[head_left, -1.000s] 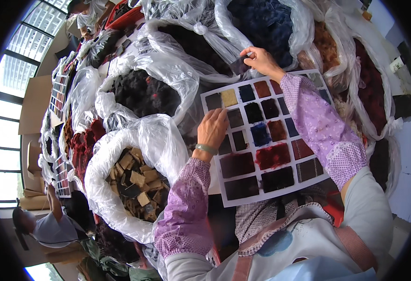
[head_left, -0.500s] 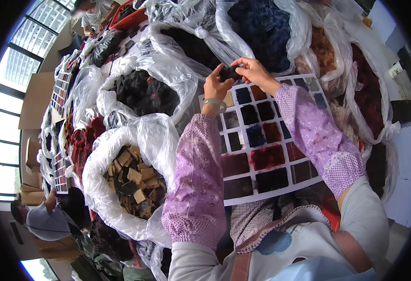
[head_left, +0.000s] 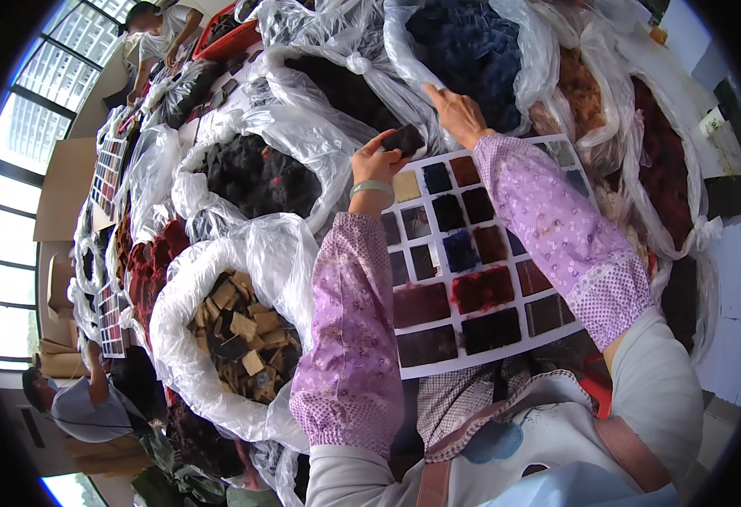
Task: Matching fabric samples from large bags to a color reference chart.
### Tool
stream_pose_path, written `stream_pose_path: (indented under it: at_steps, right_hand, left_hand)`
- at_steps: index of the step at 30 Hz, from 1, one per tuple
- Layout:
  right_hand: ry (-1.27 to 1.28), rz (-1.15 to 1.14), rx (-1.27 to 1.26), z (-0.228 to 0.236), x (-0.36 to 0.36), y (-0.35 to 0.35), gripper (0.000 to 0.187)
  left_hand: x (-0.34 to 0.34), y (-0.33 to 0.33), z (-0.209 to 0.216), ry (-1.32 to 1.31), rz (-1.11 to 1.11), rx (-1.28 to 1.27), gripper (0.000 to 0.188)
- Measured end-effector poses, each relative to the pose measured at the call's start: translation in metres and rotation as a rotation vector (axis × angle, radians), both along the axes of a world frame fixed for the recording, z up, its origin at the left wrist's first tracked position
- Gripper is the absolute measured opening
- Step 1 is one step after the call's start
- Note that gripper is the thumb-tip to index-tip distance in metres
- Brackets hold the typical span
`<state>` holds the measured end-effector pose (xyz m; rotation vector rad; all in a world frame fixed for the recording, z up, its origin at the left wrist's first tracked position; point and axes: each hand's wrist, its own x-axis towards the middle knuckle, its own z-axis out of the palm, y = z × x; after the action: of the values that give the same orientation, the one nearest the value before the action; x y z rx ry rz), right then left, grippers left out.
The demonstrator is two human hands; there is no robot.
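Note:
My left hand (head_left: pixel 370 162) pinches a small dark swatch (head_left: pixel 403 142), which looks like a soft, thick piece of cloth or felt, between thumb and fingers. To its right, my right hand (head_left: pixel 462 117) is apart from the swatch, its fingers stretched out towards the upper left. It hovers at the near edge of a plastic bag of dark blue fibre (head_left: pixel 472 51). Below both hands lies a white sample board (head_left: pixel 457 331) with rows of coloured swatches in black, blue, red, brown and beige. Purple floral sleeves cover both my forearms.
Clear plastic bags crowd round: black fibre (head_left: pixel 261 177), tan and dark cut pieces (head_left: pixel 248 329), orange-brown fibre (head_left: pixel 580 89) and dark red fibre (head_left: pixel 662 160). More sample boards (head_left: pixel 107 182) stand at the left. Two other people (head_left: pixel 92 406) work on the left side.
My right hand has let go of the dark swatch and moved slightly away. My left hand has shifted a little left and down with the swatch still in it.

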<state>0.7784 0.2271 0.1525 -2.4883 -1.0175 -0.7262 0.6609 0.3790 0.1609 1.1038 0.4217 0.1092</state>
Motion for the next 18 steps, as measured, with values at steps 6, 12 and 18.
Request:
stream_pose_path:
  at_steps: [6,12,18]
  right_hand:
    - [0.616,0.08,0.269,0.029,-0.025,0.007,0.057]
    - [1.142,0.274,0.39,0.029,-0.042,0.013,0.03]
    - [1.19,0.232,0.475,0.036,-0.064,0.022,0.023]
  left_hand:
    - [-0.007,0.012,0.005,-0.017,0.049,-0.009,0.044]
    - [-0.011,0.004,0.005,-0.061,-0.127,-0.041,0.048]
    - [-0.018,-0.008,0.012,-0.212,0.02,0.89,0.046]
